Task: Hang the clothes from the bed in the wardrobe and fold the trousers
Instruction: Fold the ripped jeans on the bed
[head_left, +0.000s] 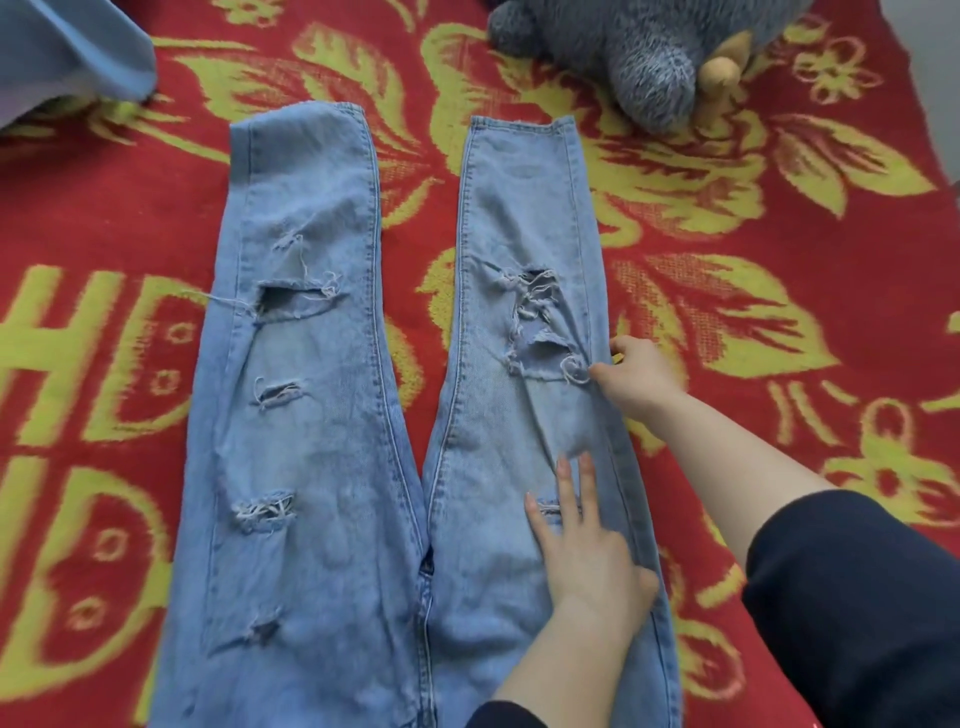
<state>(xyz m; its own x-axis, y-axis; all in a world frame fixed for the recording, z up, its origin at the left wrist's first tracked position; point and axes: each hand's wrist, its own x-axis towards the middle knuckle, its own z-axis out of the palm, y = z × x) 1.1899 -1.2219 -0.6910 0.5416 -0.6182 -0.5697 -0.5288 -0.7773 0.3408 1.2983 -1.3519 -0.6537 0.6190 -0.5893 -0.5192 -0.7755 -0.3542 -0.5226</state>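
Where the jeans (322, 415) lie spread flat on the red and yellow blanket (779, 234), both hands are at the leg on the person's right.

Left hand (587, 551): palm down on the thigh part of that leg, fingers straight and slightly spread, pointing toward the hems, thumb out toward the outer seam.

Right hand (641, 376): at the outer seam of the same leg, level with the torn knee. Its fingers are curled and, with the thumb, pinch the edge of the denim. Its arm comes in from the right in a dark sleeve (857, 597).

The long axis of the jeans runs straight away from the person. The waist end is nearest and cut off by the lower edge of the view. The two hems are farthest, with the legs parted in a narrow V. Frayed rips on both legs face up.

A grey plush toy (623, 57) lies beyond the hem of the right-side leg, apart from the jeans. A blue garment (67, 47) lies beyond and left of the other hem, also apart from the jeans.
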